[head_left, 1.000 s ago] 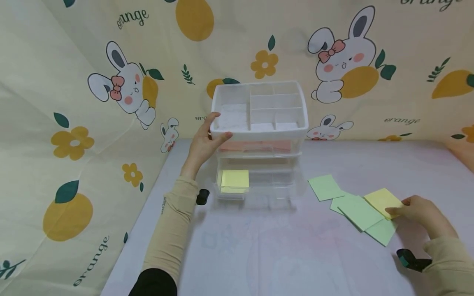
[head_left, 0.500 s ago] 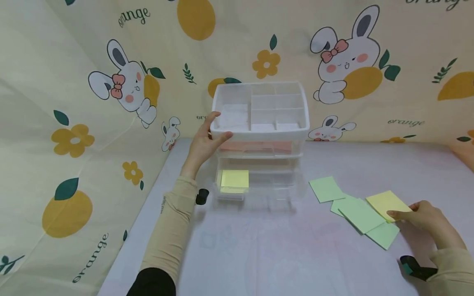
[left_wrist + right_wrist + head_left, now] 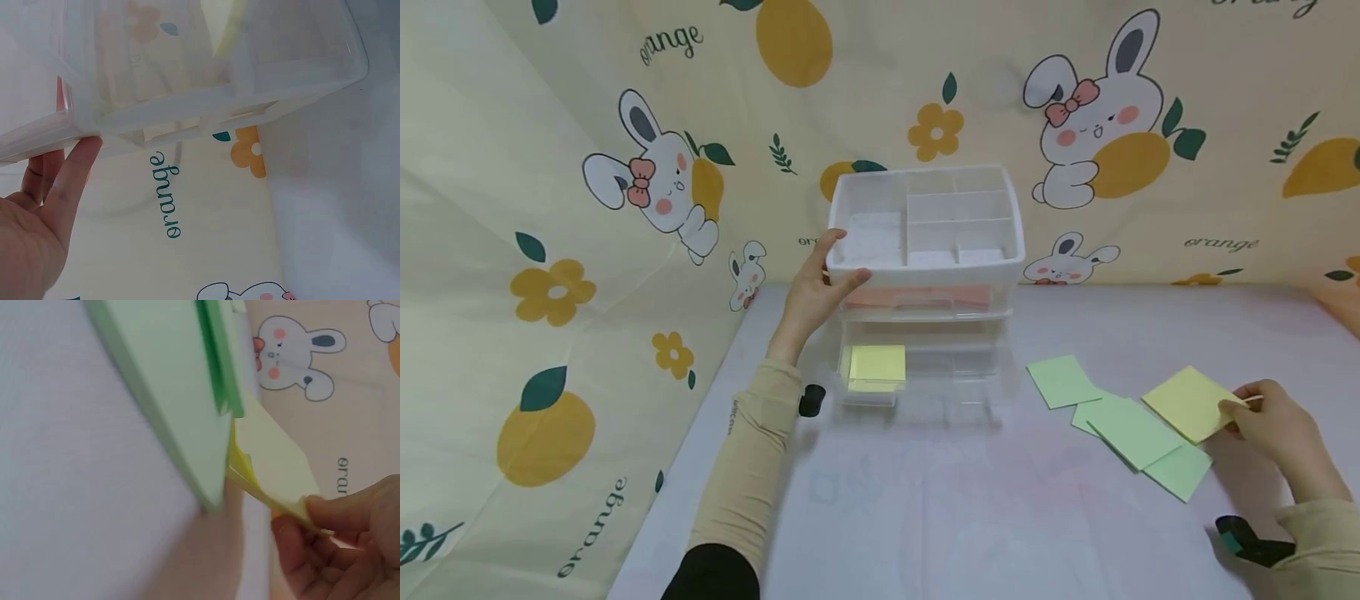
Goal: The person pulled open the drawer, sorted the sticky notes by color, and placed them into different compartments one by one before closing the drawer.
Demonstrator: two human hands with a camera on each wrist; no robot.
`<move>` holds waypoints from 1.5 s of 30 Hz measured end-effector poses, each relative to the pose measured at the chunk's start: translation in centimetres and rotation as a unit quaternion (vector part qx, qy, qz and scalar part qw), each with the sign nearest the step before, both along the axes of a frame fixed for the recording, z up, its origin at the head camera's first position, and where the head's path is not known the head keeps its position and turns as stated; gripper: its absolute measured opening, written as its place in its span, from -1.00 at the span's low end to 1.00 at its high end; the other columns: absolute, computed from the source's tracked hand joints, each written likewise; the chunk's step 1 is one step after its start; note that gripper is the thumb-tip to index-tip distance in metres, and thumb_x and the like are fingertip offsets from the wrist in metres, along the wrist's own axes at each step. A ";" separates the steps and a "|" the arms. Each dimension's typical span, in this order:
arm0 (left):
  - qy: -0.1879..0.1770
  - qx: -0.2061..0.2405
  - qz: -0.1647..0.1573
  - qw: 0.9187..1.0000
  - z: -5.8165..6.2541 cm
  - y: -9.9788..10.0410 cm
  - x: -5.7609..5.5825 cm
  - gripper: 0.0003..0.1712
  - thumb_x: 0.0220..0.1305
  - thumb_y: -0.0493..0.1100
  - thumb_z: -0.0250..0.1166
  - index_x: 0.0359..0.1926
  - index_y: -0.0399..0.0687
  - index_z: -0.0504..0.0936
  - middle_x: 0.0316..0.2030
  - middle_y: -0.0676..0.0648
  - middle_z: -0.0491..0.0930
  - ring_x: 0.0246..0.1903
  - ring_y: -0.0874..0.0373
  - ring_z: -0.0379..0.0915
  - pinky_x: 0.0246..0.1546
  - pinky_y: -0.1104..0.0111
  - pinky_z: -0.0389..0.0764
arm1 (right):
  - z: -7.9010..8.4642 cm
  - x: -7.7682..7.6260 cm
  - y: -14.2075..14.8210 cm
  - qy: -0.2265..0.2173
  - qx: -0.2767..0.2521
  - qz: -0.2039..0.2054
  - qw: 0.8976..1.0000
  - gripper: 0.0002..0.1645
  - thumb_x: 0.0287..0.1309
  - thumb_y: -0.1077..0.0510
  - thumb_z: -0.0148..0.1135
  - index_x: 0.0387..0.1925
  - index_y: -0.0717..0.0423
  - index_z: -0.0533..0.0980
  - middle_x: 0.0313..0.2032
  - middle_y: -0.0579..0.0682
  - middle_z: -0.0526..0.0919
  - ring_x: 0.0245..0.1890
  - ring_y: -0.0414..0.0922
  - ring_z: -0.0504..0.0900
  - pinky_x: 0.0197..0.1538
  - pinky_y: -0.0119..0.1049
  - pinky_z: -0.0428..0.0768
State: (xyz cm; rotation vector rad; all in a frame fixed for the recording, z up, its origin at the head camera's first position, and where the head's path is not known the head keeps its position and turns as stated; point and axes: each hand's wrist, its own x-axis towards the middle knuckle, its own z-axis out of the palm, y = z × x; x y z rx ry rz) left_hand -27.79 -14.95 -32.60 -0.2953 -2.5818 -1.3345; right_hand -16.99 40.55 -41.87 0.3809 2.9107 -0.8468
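My right hand [image 3: 1273, 425] pinches a yellow sticky note pad [image 3: 1189, 403] by its right corner, thumb on top. In the right wrist view the yellow pad [image 3: 281, 450] is tilted up beside the green pads, its lower sheets slightly spread. Several green sticky note pads [image 3: 1135, 435] lie overlapping on the table under and left of it. My left hand [image 3: 811, 293] grips the front left corner of the white-topped drawer organizer [image 3: 928, 273]. Below, a clear drawer [image 3: 955, 367] stands pulled out, with another yellow pad [image 3: 877, 367] in its left part.
The organizer's top tray has several compartments. Pink paper [image 3: 932, 297] shows through the upper, closed drawer. A patterned cloth backdrop [image 3: 880, 100] rises behind and left of the table [image 3: 970, 517]. Black wrist camera mounts [image 3: 1251, 540] sit by both wrists.
My right hand has shifted its hold to the yellow pad's right corner and raised the pad slightly off the green ones. The left hand and organizer stay as they were.
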 end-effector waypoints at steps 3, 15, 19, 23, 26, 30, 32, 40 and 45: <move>0.001 0.002 -0.001 1.000 -0.1 0.1 0.0 -0.11 -0.15 0.57 0.17 0.26 0.62 0.12 -0.09 -0.03 0.39 -0.34 0.04 0.31 -0.44 0.31 0.39 | 0.5 0.2 -0.4 0.036 -0.011 -0.011 0.999 -0.41 0.35 0.02 -0.08 0.07 0.53 0.19 -0.28 0.41 0.55 -0.61 -0.41 0.45 -0.50 -0.34 0.41; 0.000 0.005 -0.001 1.000 -0.1 0.1 -0.2 -0.09 -0.17 0.58 0.17 0.25 0.62 0.13 -0.08 -0.05 0.39 -0.33 0.04 0.32 -0.44 0.31 0.39 | 2.6 0.1 -2.3 0.142 -0.142 -0.051 0.978 -0.89 0.31 -0.05 0.00 -0.32 -0.44 0.31 -0.60 -0.67 0.41 -0.61 -0.53 0.51 -0.51 -0.62 0.45; 0.003 0.002 -0.003 1.000 -0.1 -0.1 -0.2 -0.07 -0.19 0.60 0.14 0.26 0.61 0.12 -0.05 -0.05 0.39 -0.33 0.04 0.30 -0.44 0.32 0.38 | 3.5 -0.3 -3.4 0.169 -0.199 -0.047 0.964 -0.84 0.31 0.06 0.01 -0.30 -0.39 0.37 -0.54 -0.62 0.45 -0.58 -0.52 0.52 -0.48 -0.65 0.48; 0.003 0.001 -0.001 1.000 -0.2 -0.1 -0.2 -0.08 -0.19 0.61 0.14 0.25 0.65 0.11 -0.04 -0.04 0.38 -0.31 0.04 0.31 -0.42 0.31 0.40 | 4.6 -0.5 -4.6 0.210 -0.251 -0.022 0.945 -0.81 0.30 0.15 0.03 -0.27 -0.30 0.45 -0.47 -0.57 0.51 -0.55 -0.50 0.52 -0.45 -0.66 0.49; 0.003 0.002 -0.001 1.000 -0.2 -0.1 -0.2 -0.09 -0.19 0.60 0.14 0.24 0.65 0.11 -0.03 -0.04 0.38 -0.30 0.03 0.33 -0.41 0.30 0.41 | 5.4 -0.5 -5.6 0.236 -0.258 -0.001 0.937 -0.80 0.29 0.18 0.04 -0.25 -0.26 0.47 -0.44 -0.55 0.53 -0.53 -0.51 0.53 -0.43 -0.67 0.48; 0.001 0.000 -0.002 1.000 -0.2 0.0 -0.2 -0.09 -0.19 0.60 0.15 0.25 0.65 0.11 0.00 -0.05 0.38 -0.28 0.03 0.34 -0.41 0.32 0.42 | 6.4 -0.6 -7.2 0.259 -0.257 0.014 0.931 -0.81 0.27 0.19 0.07 -0.23 -0.22 0.48 -0.42 -0.55 0.55 -0.52 -0.51 0.54 -0.41 -0.67 0.49; 0.000 -0.001 -0.001 1.000 -0.1 0.1 -0.1 -0.09 -0.18 0.59 0.15 0.25 0.65 0.11 0.01 -0.05 0.38 -0.28 0.03 0.34 -0.40 0.32 0.42 | 6.9 -0.7 -8.0 0.274 -0.293 0.027 0.916 -0.81 0.25 0.23 0.09 -0.23 -0.15 0.51 -0.42 -0.49 0.59 -0.53 -0.48 0.56 -0.41 -0.66 0.50; 0.001 0.000 0.000 1.000 -0.1 0.2 -0.1 -0.11 -0.16 0.58 0.16 0.24 0.65 0.12 -0.02 -0.03 0.39 -0.28 0.03 0.34 -0.41 0.31 0.41 | 8.5 -1.4 -11.6 0.330 -0.391 0.098 0.854 -0.80 0.18 0.37 0.11 -0.19 0.13 0.55 -0.38 -0.25 0.65 -0.49 -0.37 0.57 -0.39 -0.63 0.51; -0.001 0.004 0.002 1.000 -0.1 0.2 -0.1 -0.13 -0.16 0.58 0.16 0.23 0.67 0.12 -0.03 -0.03 0.38 -0.27 0.03 0.34 -0.41 0.31 0.42 | 9.4 -2.1 -13.9 0.328 -0.340 0.110 0.874 -0.82 0.21 0.31 0.10 -0.14 0.22 0.51 -0.34 -0.28 0.62 -0.46 -0.37 0.55 -0.35 -0.64 0.51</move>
